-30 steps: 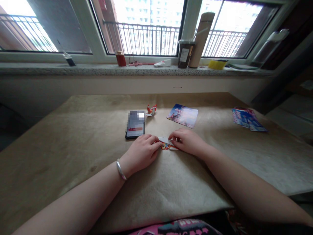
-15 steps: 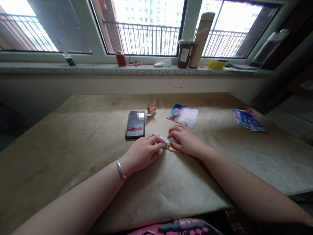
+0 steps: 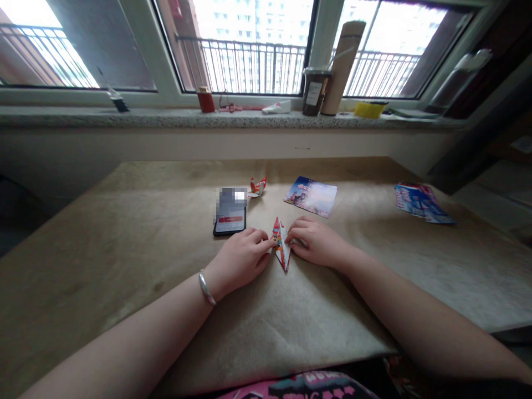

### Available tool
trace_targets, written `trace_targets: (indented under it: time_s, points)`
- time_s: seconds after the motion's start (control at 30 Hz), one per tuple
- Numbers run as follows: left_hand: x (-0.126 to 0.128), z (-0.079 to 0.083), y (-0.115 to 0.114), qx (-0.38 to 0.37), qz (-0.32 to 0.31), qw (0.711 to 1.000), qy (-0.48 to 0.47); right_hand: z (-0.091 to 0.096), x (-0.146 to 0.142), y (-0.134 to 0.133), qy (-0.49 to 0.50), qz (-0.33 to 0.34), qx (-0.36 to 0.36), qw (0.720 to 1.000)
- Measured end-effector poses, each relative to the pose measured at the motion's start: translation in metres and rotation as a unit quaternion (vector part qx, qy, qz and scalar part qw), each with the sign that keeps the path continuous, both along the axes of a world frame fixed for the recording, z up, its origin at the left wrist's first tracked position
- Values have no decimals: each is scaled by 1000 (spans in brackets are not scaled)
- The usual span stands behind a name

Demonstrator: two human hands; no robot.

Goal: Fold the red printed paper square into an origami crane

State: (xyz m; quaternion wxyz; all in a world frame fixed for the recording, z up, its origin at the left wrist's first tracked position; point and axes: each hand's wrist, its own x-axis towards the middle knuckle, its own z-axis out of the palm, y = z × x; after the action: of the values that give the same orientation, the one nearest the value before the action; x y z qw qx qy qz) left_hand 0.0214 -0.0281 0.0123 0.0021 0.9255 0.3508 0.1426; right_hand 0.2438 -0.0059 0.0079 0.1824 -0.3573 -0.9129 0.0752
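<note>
A small folded piece of colourful paper, red and white with a long pointed shape, lies on the brown paper-covered table between my hands. My left hand, with a silver bracelet on its wrist, pinches the paper's left edge with curled fingers. My right hand presses its fingertips on the paper's right edge, fingers bent. A black phone lies just beyond my left hand.
A small folded paper figure sits beyond the phone. A printed card lies to its right and more printed sheets at the far right. The windowsill holds a jar, a tube, a red cup and small items.
The folded paper has turned from lying crosswise to pointing toward and away from me, now a narrow pointed shape. Both hands shifted slightly around it.
</note>
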Motion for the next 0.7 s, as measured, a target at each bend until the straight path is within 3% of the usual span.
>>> trace_targets:
  time_s: [0.33, 0.7]
  points:
    - [1, 0, 0, -1, -6, 1000, -16, -1, 2, -1, -18, 6, -4, 1000]
    - [1, 0, 0, -17, -6, 1000, -25, 0, -1, -2, -42, 50, 74, 995]
